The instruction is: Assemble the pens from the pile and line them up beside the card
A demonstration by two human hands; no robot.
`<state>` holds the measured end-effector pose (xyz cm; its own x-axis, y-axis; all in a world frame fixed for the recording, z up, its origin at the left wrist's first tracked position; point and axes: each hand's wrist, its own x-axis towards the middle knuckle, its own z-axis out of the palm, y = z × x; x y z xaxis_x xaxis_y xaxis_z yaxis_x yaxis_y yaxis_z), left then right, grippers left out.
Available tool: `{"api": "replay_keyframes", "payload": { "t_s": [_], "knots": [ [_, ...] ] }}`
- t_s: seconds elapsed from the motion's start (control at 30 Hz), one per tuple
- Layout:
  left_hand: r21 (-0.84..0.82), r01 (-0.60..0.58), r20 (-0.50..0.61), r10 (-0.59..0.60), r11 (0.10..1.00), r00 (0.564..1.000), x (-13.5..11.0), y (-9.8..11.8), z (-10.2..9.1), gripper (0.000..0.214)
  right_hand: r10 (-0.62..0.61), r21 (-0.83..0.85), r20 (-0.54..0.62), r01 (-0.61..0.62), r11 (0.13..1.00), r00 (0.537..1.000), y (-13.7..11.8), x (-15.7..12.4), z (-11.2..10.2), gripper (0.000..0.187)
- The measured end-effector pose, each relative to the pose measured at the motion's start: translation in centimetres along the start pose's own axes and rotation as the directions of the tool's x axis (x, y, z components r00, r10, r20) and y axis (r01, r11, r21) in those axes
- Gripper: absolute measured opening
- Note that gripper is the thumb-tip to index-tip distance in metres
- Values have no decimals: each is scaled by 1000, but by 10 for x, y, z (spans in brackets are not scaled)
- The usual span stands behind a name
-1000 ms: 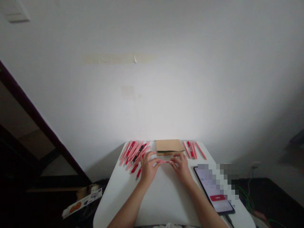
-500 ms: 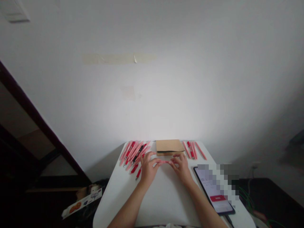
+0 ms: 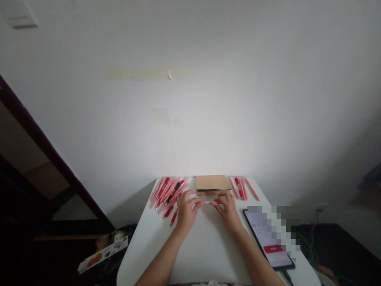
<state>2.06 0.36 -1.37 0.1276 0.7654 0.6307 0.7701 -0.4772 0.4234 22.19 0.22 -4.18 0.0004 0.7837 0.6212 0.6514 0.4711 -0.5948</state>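
Observation:
A pink pen [image 3: 206,203] lies crosswise between my two hands, just above the white table. My left hand [image 3: 187,210] pinches its left end between thumb and finger. At its right end, the fingertips of my right hand [image 3: 228,208] are closed on it. Both ends of the pen are hidden by fingers. Left of my left hand lies a loose pile of pens [image 3: 168,192], mostly pink, with red and black ones among them. Past my right hand, several pens [image 3: 242,188] rest side by side, pink except for a red one.
A brown cardboard box or notebook [image 3: 212,182] lies at the table's back edge by the wall. On the right of the white table [image 3: 208,254] is a phone [image 3: 268,238] with a cable. A printed carton [image 3: 104,254] is on the floor at left.
Both hands stay nearly where they were, still holding the pink pen, which appears slightly turned. The piles have not moved.

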Motion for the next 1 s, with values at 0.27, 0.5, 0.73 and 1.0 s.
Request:
{"api": "replay_keyframes", "payload": {
  "t_s": [0.27,0.5,0.73,1.0],
  "knots": [
    [-8,-2,-8,2,1000,1000,0,2,1,6,-2,10,-9,2,1000,1000,0,1,-2,27],
    [23,4,40,-5,1000,999,-2,1,2,13,24,26,-46,-23,999,999,-2,2,-2,24],
    [46,23,31,-24,999,999,-2,1,3,12,34,24,-95,-32,999,995,-2,4,-2,24],
    [72,38,-17,-37,997,999,-2,-5,6,7,59,20,-56,-58,998,997,-4,3,-6,31]
  ]
}}
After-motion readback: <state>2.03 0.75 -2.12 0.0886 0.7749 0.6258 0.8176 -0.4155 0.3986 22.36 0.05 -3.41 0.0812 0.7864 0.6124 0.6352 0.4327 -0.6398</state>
